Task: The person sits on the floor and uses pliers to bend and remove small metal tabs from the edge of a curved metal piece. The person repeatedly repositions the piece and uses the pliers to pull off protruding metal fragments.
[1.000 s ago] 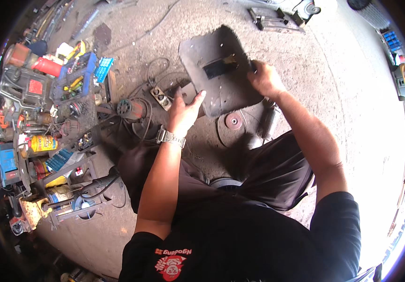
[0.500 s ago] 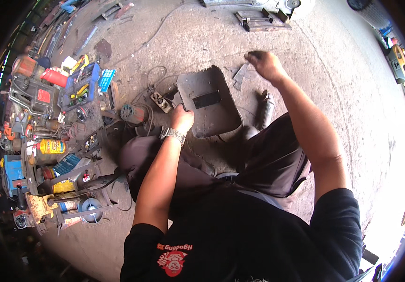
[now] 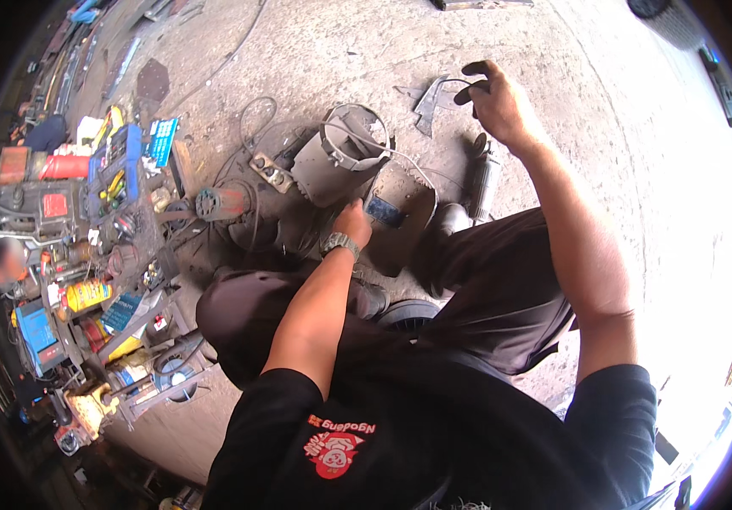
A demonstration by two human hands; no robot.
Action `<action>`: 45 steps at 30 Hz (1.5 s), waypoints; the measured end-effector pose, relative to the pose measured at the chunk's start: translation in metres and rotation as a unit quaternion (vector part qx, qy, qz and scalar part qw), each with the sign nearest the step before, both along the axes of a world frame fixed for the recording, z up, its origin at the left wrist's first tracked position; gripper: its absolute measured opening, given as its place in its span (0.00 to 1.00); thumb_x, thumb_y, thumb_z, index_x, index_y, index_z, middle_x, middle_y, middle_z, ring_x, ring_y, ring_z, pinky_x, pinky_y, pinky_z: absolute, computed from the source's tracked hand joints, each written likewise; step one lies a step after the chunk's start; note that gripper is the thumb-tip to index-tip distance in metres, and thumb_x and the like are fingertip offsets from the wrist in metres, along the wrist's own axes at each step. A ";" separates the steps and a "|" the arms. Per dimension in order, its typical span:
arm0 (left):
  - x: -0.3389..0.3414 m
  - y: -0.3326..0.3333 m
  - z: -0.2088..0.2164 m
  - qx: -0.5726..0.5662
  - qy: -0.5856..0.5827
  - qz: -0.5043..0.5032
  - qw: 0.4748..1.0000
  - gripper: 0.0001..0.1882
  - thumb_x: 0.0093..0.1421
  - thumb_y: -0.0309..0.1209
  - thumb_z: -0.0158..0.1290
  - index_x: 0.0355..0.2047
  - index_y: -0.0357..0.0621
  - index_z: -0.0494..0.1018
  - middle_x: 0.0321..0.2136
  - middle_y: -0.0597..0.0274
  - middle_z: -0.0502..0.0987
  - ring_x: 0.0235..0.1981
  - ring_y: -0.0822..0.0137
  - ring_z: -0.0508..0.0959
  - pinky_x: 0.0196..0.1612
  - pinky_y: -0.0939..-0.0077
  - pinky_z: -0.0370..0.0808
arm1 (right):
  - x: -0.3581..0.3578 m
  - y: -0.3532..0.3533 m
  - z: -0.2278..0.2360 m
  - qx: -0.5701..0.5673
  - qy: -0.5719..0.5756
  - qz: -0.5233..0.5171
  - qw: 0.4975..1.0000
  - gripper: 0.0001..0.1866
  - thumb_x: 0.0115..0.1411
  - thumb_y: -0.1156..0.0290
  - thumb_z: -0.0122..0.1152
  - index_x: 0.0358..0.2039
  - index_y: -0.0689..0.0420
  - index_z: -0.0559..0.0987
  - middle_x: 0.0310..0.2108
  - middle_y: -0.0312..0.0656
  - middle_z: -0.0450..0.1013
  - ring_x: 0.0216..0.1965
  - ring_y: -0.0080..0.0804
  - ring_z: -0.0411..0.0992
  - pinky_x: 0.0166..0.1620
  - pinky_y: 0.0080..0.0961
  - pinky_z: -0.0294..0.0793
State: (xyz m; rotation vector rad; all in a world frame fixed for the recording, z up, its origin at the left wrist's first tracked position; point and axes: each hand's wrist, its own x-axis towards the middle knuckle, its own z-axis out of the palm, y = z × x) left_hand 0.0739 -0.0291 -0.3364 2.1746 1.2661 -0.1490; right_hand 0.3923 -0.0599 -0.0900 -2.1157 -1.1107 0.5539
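Note:
My left hand (image 3: 353, 223) is closed on the near left edge of a dark sheet-metal shell (image 3: 417, 191), which has a jagged rim and a rectangular slot. Directly behind the hand stands a grey, round, bucket-like metal piece (image 3: 332, 166) with an open top. Whether it is joined to the shell, I cannot tell. Farther right, my right hand (image 3: 502, 110) is raised with fingers apart and darkened fingertips. Beside it on the floor lies a pointed flat metal piece (image 3: 428, 106); a thin dark curved line runs between the two. An angle grinder (image 3: 485, 178) lies by my right knee.
A power strip (image 3: 271, 172) with cords lies left of the bucket-like piece. On the left are a blue toolbox (image 3: 132, 161), a yellow bottle (image 3: 87, 295) and a crowded tool rack (image 3: 128, 348). A red-and-green power tool (image 3: 213, 204) stands near my left knee.
The dark shell has swung lower and to the right, and the grey round piece now shows behind it. My right hand has lifted away and its fingers have spread. The view has shifted.

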 end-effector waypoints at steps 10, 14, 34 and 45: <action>-0.006 0.039 -0.005 0.027 -0.082 0.106 0.991 0.09 0.60 0.32 0.54 0.34 0.40 0.80 0.30 0.43 0.80 0.37 0.42 0.81 0.40 0.51 0.76 | 0.018 0.004 0.001 0.053 0.157 -0.045 0.985 0.08 0.69 0.72 0.54 0.42 0.64 0.78 0.29 0.38 0.80 0.27 0.20 0.70 0.33 0.21 0.71; 0.005 0.109 0.081 0.185 -0.302 0.285 0.891 0.17 0.67 0.37 0.52 0.25 0.38 0.74 0.20 0.44 0.74 0.21 0.41 0.74 0.26 0.50 0.69 | 0.017 0.007 -0.017 0.075 0.093 -0.038 0.992 0.08 0.69 0.71 0.55 0.40 0.61 0.79 0.27 0.35 0.77 0.25 0.18 0.67 0.31 0.20 0.68; 0.044 0.013 0.253 -0.472 -0.656 0.338 0.482 0.13 0.69 0.36 0.53 0.49 0.43 0.74 0.39 0.59 0.77 0.45 0.61 0.77 0.53 0.61 0.73 | -0.117 -0.036 0.018 0.242 -0.146 0.333 0.899 0.10 0.60 0.73 0.64 0.43 0.56 0.77 0.25 0.43 0.74 0.31 0.43 0.75 0.40 0.37 0.69; 0.017 0.010 0.241 -0.389 -0.702 0.261 0.537 0.10 0.70 0.30 0.51 0.47 0.41 0.76 0.37 0.61 0.81 0.42 0.64 0.80 0.52 0.62 0.77 | -0.117 -0.024 0.008 0.215 -0.216 0.375 0.875 0.07 0.58 0.72 0.65 0.36 0.56 0.78 0.26 0.40 0.74 0.33 0.39 0.73 0.41 0.36 0.68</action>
